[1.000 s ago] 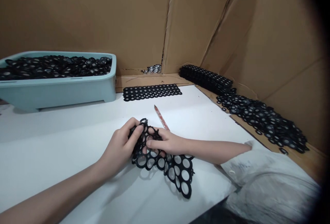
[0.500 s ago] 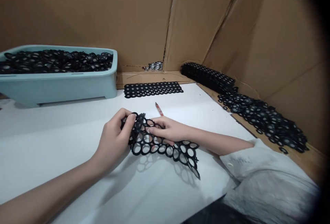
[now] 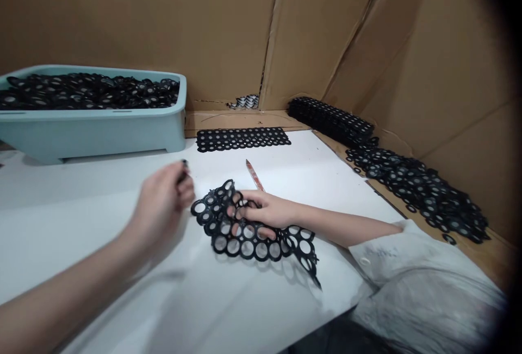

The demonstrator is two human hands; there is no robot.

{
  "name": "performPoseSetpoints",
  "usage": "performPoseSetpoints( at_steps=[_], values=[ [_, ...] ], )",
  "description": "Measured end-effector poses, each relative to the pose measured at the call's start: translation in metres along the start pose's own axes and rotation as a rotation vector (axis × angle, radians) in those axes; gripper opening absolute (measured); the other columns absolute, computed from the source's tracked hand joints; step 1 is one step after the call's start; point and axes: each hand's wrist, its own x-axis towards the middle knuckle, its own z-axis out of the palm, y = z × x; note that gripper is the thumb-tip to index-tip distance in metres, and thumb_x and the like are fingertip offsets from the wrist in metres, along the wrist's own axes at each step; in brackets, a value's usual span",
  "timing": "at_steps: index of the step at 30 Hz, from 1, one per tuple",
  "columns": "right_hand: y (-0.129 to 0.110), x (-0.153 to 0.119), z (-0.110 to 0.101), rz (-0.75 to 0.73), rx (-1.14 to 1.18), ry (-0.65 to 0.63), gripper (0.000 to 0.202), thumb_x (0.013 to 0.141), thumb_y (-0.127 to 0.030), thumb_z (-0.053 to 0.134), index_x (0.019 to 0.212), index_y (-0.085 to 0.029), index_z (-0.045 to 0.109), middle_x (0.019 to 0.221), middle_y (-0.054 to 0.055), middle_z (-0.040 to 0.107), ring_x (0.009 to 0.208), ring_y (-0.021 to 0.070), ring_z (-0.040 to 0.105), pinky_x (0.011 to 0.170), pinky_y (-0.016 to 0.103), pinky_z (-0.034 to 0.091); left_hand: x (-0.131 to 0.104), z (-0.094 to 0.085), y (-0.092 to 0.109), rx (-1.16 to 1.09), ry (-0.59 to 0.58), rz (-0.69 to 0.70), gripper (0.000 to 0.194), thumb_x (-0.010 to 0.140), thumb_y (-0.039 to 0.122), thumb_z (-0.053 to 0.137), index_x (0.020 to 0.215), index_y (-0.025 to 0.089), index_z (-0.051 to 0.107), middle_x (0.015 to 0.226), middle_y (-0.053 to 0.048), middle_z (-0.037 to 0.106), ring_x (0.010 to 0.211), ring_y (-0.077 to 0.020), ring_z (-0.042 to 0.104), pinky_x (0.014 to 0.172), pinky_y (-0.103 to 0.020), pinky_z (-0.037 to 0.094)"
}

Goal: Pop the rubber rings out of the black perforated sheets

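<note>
My right hand point(image 3: 265, 211) is closed on a bent black sheet of joined rings point(image 3: 247, 248), its fingers partly seen through the holes. The sheet's left end is raised and its lower right corner curls down to the white tabletop. To the left, apart from the sheet, is my left hand point(image 3: 163, 202), closed and somewhat blurred. A small black piece point(image 3: 184, 165) pokes out between its thumb and fingers; its full shape is hidden. Just beyond my right hand lies a pencil-like stick point(image 3: 254, 173) with a dark tip.
A pale blue tub point(image 3: 122, 134) at the left holds many black ringed pieces. A flat black ring sheet point(image 3: 243, 140) lies at the back. On the right are a stack of such sheets point(image 3: 332, 121) and a heap of loose black rings point(image 3: 424, 193). Cardboard walls point(image 3: 228, 28) stand behind.
My left hand has come off the ring sheet and moved left, with a small black piece in its fingers. My right hand stays on the sheet, whose left end now shows.
</note>
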Motion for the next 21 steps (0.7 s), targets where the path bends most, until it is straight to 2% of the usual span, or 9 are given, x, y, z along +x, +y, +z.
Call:
performPoseSetpoints(
  at_steps=[2, 4, 7, 10, 14, 21],
  values=[
    [0.004, 0.000, -0.001, 0.017, 0.000, 0.019, 0.009, 0.084, -0.015, 0.036, 0.088, -0.017, 0.044, 0.084, 0.001, 0.062, 0.028, 0.0008, 0.042, 0.027, 0.014, 0.034, 0.011, -0.010, 0.002, 0.048, 0.056, 0.100, 0.018, 0.078, 0.023, 0.046, 0.063, 0.016, 0.040, 0.050, 0.006, 0.028, 0.040, -0.0038, 0.025, 0.036, -0.016, 0.018],
    [0.005, 0.001, 0.000, 0.024, 0.013, 0.050, 0.010, 0.082, -0.012, 0.035, 0.084, -0.017, 0.044, 0.085, 0.001, 0.062, 0.031, 0.0021, 0.045, 0.029, 0.015, 0.035, 0.014, -0.014, 0.000, 0.241, 0.042, 0.121, 0.019, 0.079, 0.029, 0.046, 0.065, 0.017, 0.042, 0.050, 0.006, 0.032, 0.042, -0.0048, 0.029, 0.038, -0.017, 0.021],
    [0.004, 0.002, 0.003, 0.018, 0.101, 0.089, 0.009, 0.080, -0.012, 0.038, 0.083, -0.017, 0.044, 0.081, -0.001, 0.059, 0.038, 0.0051, 0.051, 0.034, 0.017, 0.040, 0.004, -0.009, -0.006, 0.591, -0.018, 0.194, 0.021, 0.081, 0.036, 0.044, 0.070, 0.018, 0.046, 0.053, 0.005, 0.039, 0.047, -0.0066, 0.035, 0.043, -0.019, 0.027],
    [0.003, 0.000, 0.006, -0.036, 0.108, 0.087, 0.007, 0.082, -0.023, 0.044, 0.082, -0.017, 0.045, 0.077, -0.001, 0.056, 0.046, 0.0072, 0.055, 0.042, 0.020, 0.045, -0.011, -0.002, -0.009, 0.821, -0.048, 0.287, 0.018, 0.083, 0.036, 0.040, 0.080, 0.021, 0.051, 0.054, 0.005, 0.042, 0.049, -0.0080, 0.037, 0.047, -0.020, 0.030],
    [0.004, -0.002, 0.010, -0.071, -0.033, 0.136, 0.022, 0.080, -0.037, 0.050, 0.079, -0.016, 0.044, 0.071, -0.001, 0.054, 0.043, 0.0065, 0.052, 0.038, 0.019, 0.042, -0.021, 0.002, -0.010, 0.956, -0.122, 0.331, 0.020, 0.085, 0.033, 0.038, 0.096, 0.026, 0.052, 0.049, 0.007, 0.037, 0.045, -0.0090, 0.034, 0.046, -0.021, 0.027],
    [0.006, 0.000, 0.013, -0.076, 0.002, 0.143, 0.014, 0.084, -0.031, 0.044, 0.090, -0.019, 0.041, 0.071, -0.004, 0.049, 0.040, 0.0053, 0.051, 0.035, 0.017, 0.040, -0.027, 0.008, -0.013, 1.043, -0.214, 0.356, 0.020, 0.084, 0.032, 0.037, 0.094, 0.024, 0.053, 0.055, 0.006, 0.047, 0.046, -0.0084, 0.038, 0.048, -0.020, 0.029]
  ],
)
